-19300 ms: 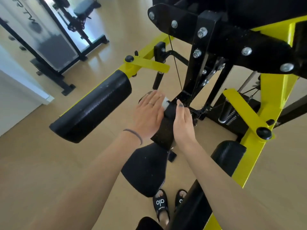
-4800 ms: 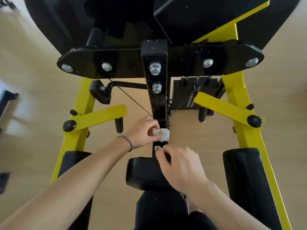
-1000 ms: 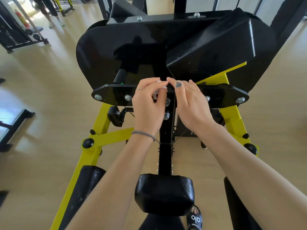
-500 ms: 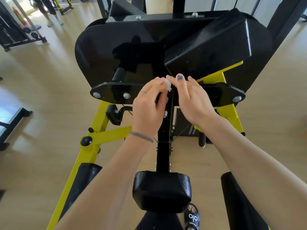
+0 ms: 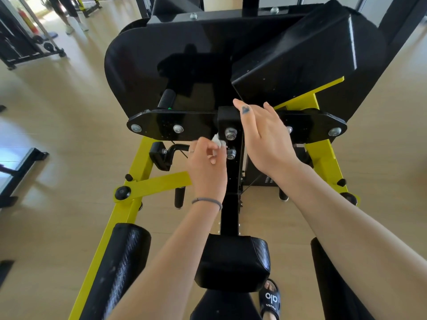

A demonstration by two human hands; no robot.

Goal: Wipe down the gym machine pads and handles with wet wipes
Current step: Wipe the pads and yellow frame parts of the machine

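Observation:
A yellow and black gym machine fills the view. My left hand pinches a small crumpled white wet wipe against the left side of the black centre post, just under the bolted black cross plate. My right hand is held with straight fingers in front of the post's top and the plate, right of the bolts. A black centre pad sits below my arms. Black roller pads lie at the lower left and lower right.
Yellow frame legs and a yellow lever arm flank the post. A big black shroud rises behind. Other gym equipment and a person's legs stand at the far left on the wood floor. My sandalled foot shows below.
My left hand has dropped with the wipe from the top of the post to just below the cross plate. My right hand has opened and stayed near the post's top.

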